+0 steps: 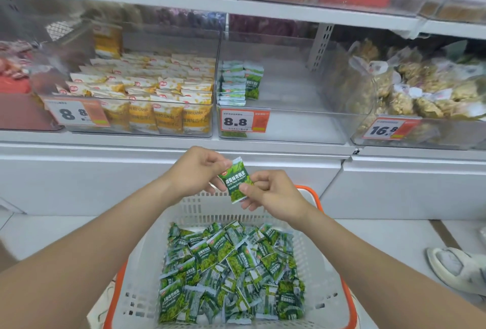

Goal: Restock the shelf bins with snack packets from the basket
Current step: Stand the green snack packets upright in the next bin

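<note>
One green packet point(236, 180) is pinched by left hand point(194, 171) and right hand point(271, 194) grips; few are stacked in the 12 o'clock bin point(302, 121), many left in the 6 o'clock basket point(147, 271), so restocking is judged early.

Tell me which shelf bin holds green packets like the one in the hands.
The middle bin, with green packets stacked at its left wall; the left bin holds yellow ones, the right bin brownish snacks.

White metal shelving point(157, 179); pale floor point(394, 244); white sandal point(455, 268) at right edge.
</note>
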`<state>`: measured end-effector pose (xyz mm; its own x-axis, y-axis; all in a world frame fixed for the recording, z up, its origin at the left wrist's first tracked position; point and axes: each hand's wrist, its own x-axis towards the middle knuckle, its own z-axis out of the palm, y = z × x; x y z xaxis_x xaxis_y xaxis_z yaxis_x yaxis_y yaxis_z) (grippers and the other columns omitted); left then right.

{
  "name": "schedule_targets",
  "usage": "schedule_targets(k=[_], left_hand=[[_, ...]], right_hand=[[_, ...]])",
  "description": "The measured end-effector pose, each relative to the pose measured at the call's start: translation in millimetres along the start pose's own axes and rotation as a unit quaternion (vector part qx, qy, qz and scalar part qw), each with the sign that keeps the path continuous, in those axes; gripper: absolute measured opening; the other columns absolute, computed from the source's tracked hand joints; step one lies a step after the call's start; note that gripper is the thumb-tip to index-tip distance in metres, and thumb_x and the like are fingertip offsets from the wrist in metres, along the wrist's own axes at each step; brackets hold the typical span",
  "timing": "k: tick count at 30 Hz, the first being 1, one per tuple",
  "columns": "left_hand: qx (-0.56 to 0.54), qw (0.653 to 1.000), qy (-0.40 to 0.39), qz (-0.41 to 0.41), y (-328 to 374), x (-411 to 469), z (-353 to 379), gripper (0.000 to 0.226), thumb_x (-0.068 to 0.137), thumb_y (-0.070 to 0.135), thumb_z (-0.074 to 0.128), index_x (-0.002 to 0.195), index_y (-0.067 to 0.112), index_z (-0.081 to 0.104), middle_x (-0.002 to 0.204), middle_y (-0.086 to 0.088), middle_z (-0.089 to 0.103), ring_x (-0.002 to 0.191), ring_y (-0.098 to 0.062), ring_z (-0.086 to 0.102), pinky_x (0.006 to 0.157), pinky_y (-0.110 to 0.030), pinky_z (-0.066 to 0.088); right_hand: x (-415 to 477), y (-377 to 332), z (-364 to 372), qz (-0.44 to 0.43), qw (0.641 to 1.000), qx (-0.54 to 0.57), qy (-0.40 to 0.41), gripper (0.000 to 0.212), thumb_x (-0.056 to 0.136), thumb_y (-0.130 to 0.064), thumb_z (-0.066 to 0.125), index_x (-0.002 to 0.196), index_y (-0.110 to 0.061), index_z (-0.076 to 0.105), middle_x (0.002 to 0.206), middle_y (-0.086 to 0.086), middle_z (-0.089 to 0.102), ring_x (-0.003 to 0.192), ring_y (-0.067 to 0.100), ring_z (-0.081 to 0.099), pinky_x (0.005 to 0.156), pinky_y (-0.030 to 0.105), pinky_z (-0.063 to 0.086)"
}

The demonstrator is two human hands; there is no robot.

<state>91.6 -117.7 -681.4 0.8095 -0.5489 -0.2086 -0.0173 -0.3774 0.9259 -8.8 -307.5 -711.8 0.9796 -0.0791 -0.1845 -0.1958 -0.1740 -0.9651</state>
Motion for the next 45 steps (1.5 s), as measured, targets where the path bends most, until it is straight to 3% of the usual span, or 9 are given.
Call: schedule_targets(k=[6, 10, 13, 17, 25, 33, 36, 40, 45], left_hand=[[-0.008, 0.999, 0.001, 0.042, 15, -1, 2, 0.024, 0.106, 0.030, 0.061, 0.098, 0.009, 0.071, 0.075, 0.004, 0.069, 0.065, -0.020, 0.068, 0.056, -0.033, 0.054], [0.091, 0.955, 0.187, 0.212, 51, 4, -2, 0.023, 0.104, 0.032, 0.061, 0.086, 0.024, 0.072, 0.068, 0.007, 0.069, 0.060, -0.015, 0.067, 0.060, -0.032, 0.051], [0.152, 0.868, 0.362, 0.305, 81, 9, -15, 0.019, 0.103, 0.026, 0.059, 0.088, 0.020, 0.067, 0.080, 0.009, 0.066, 0.074, -0.011, 0.062, 0.068, -0.034, 0.048], [0.261, 0.843, 0.339, 0.325, 82, 35, -32, 0.022, 0.097, 0.021, 0.060, 0.118, 0.017, 0.064, 0.123, -0.003, 0.056, 0.114, -0.022, 0.055, 0.097, -0.043, 0.047], [0.436, 0.802, 0.305, 0.271, 66, 63, -32, 0.039, 0.096, 0.022, 0.044, 0.133, 0.016, 0.055, 0.152, -0.011, 0.046, 0.119, -0.035, 0.057, 0.095, -0.046, 0.044], [0.438, 0.790, 0.324, 0.281, 58, 69, -25, 0.028, 0.094, 0.018, 0.044, 0.116, 0.011, 0.060, 0.152, -0.013, 0.049, 0.114, -0.033, 0.055, 0.083, -0.041, 0.043], [0.434, 0.792, 0.322, 0.284, 58, 69, -25, 0.024, 0.095, 0.017, 0.044, 0.112, 0.011, 0.059, 0.153, -0.012, 0.049, 0.109, -0.032, 0.055, 0.078, -0.037, 0.038], [0.425, 0.796, 0.325, 0.284, 57, 71, -24, 0.021, 0.093, 0.016, 0.044, 0.106, 0.010, 0.058, 0.150, -0.012, 0.052, 0.105, -0.031, 0.054, 0.076, -0.036, 0.032], [0.410, 0.797, 0.333, 0.294, 55, 72, -24, 0.024, 0.091, 0.016, 0.044, 0.108, 0.010, 0.061, 0.150, -0.013, 0.052, 0.109, -0.032, 0.053, 0.080, -0.040, 0.039]], right_hand=[[1, -18, 4, -0.041, 0.999, -0.016, 0.016, 0.022, 0.097, -0.022, 0.074, 0.115, -0.011, 0.069, 0.083, 0.006, 0.078, 0.075, 0.027, 0.077, 0.069, 0.044, 0.061], [11, -49, 4, -0.164, 0.980, -0.037, 0.107, 0.021, 0.095, -0.028, 0.076, 0.114, -0.021, 0.071, 0.092, -0.006, 0.079, 0.084, 0.021, 0.076, 0.077, 0.048, 0.062], [20, -84, -3, -0.239, 0.951, -0.008, 0.194, 0.021, 0.095, -0.021, 0.076, 0.115, -0.017, 0.071, 0.104, -0.004, 0.079, 0.096, 0.016, 0.075, 0.081, 0.043, 0.062], [41, -128, -35, -0.294, 0.916, -0.007, 0.274, 0.021, 0.091, -0.015, 0.080, 0.111, -0.014, 0.073, 0.101, -0.004, 0.079, 0.094, 0.012, 0.076, 0.081, 0.032, 0.061], [150, -147, -94, -0.065, 0.936, -0.202, 0.281, 0.039, 0.080, -0.048, 0.084, 0.074, -0.013, 0.068, 0.077, 0.005, 0.071, 0.085, 0.026, 0.069, 0.074, 0.032, 0.051], [229, -150, -95, 0.087, 0.848, -0.499, 0.153, 0.053, 0.091, -0.056, 0.071, 0.108, -0.009, 0.052, 0.107, 0.009, 0.063, 0.092, 0.027, 0.057, 0.068, 0.031, 0.045], [244, -148, -92, 0.105, 0.841, -0.513, 0.137, 0.052, 0.092, -0.051, 0.073, 0.113, -0.005, 0.061, 0.104, 0.010, 0.075, 0.093, 0.027, 0.071, 0.082, 0.036, 0.059], [244, -145, -89, 0.105, 0.823, -0.528, 0.183, 0.052, 0.086, -0.059, 0.075, 0.086, -0.011, 0.057, 0.074, 0.005, 0.071, 0.058, 0.020, 0.064, 0.049, 0.029, 0.044], [246, -139, -85, 0.121, 0.851, -0.502, 0.094, 0.032, 0.101, -0.033, 0.064, 0.093, -0.003, 0.070, 0.070, 0.006, 0.077, 0.054, 0.020, 0.072, 0.059, 0.033, 0.064]])
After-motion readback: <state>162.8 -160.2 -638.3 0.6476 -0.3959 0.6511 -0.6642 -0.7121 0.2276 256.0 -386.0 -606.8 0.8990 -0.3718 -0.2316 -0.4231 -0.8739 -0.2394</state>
